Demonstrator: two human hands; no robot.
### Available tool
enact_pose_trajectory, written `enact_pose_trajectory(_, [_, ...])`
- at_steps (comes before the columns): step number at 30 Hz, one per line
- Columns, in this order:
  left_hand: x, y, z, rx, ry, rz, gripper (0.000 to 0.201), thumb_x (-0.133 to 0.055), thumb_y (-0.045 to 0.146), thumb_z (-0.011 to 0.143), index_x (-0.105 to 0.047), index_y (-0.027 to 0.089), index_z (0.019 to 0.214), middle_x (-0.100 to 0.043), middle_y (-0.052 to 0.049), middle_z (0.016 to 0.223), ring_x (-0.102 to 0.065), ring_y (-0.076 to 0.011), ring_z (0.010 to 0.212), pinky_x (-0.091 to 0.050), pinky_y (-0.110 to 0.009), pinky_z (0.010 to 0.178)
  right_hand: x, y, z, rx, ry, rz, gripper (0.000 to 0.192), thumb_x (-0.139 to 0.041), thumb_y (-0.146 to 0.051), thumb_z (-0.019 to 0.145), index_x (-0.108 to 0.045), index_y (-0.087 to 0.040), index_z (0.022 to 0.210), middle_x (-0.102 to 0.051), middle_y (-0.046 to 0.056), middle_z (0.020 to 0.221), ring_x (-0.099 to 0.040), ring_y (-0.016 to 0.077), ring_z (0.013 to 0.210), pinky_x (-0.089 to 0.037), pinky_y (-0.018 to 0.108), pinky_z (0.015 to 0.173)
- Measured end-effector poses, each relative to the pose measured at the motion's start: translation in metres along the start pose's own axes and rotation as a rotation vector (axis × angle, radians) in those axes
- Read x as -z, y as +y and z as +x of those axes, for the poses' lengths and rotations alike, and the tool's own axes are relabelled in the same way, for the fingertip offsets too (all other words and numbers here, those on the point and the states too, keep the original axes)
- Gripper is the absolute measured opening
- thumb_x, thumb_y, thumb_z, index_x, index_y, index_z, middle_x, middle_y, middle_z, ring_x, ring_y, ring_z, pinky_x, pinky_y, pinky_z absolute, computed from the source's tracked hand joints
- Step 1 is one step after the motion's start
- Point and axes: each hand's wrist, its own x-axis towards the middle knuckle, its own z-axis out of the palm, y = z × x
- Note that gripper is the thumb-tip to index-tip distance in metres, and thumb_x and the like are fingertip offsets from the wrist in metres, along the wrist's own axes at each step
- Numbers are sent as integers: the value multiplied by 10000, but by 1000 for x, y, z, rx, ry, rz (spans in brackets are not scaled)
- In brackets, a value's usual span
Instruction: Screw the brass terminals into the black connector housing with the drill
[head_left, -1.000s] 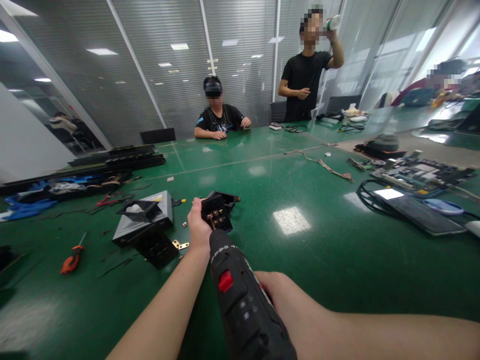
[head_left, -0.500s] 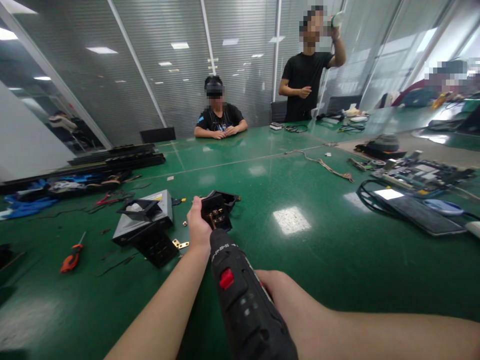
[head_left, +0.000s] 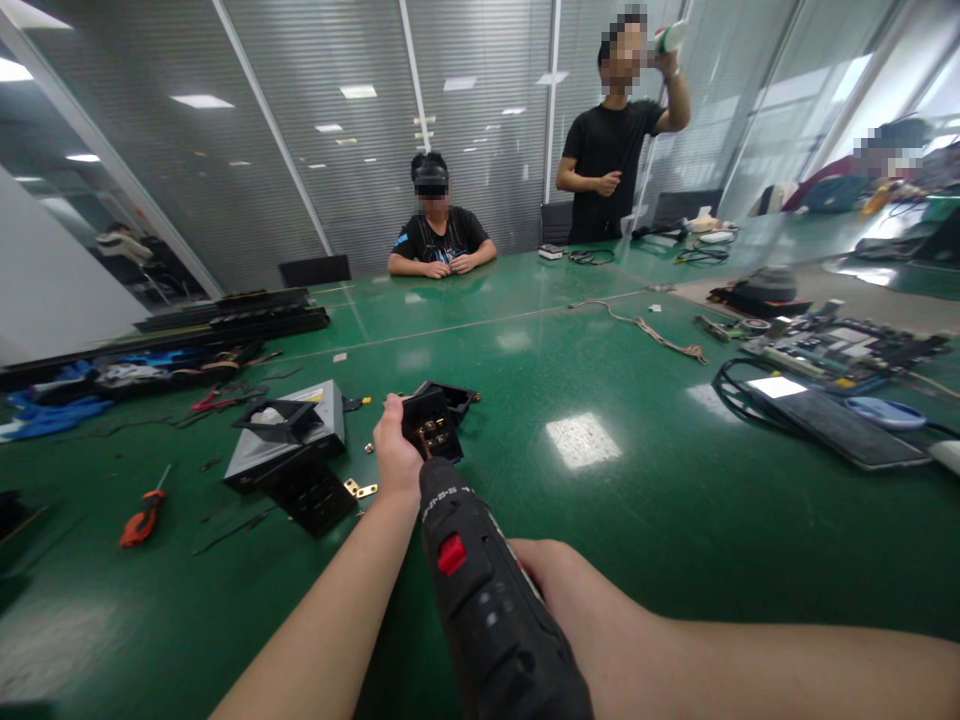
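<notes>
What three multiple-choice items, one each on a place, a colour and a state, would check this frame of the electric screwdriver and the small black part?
1. Where does the orange-handled screwdriver lie?
A. on the table, far left
B. in the right hand
C. on the silver box

2. What colour is the switch on the electric screwdriver?
A. blue
B. red
C. yellow

3. How is the small black part held?
A. lying free
B. in the left hand's grip
C. by a co-worker

Answers: 1 A, it rests on the green table left of the silver box. 2 B, a red switch shows on its body. 3 B, the left hand closes on it while the right hand holds the tool.
</notes>
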Motion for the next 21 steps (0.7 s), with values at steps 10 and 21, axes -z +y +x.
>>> enact_pose_trajectory(10, [-5, 1, -2, -16, 40, -33, 568, -768, 713, 773, -729, 167, 925, -722, -44, 807, -714, -219, 769, -534, -291, 672, 1, 1, 2, 30, -12, -6, 418, -977, -227, 536, -668, -147, 805, -506, -47, 719, -385, 113, 657, -329, 248, 589])
enact_pose_trajectory(21, [-4, 3, -5, 20, 35, -18, 588, -783, 710, 763, -738, 165, 978, -747, -68, 853, -742, -258, 815, -582, -342, 704, 5, 22, 10, 4, 42, -24, 397, -993, -205, 605, -710, -139, 875, -500, -56, 695, -368, 108, 647, -358, 239, 604])
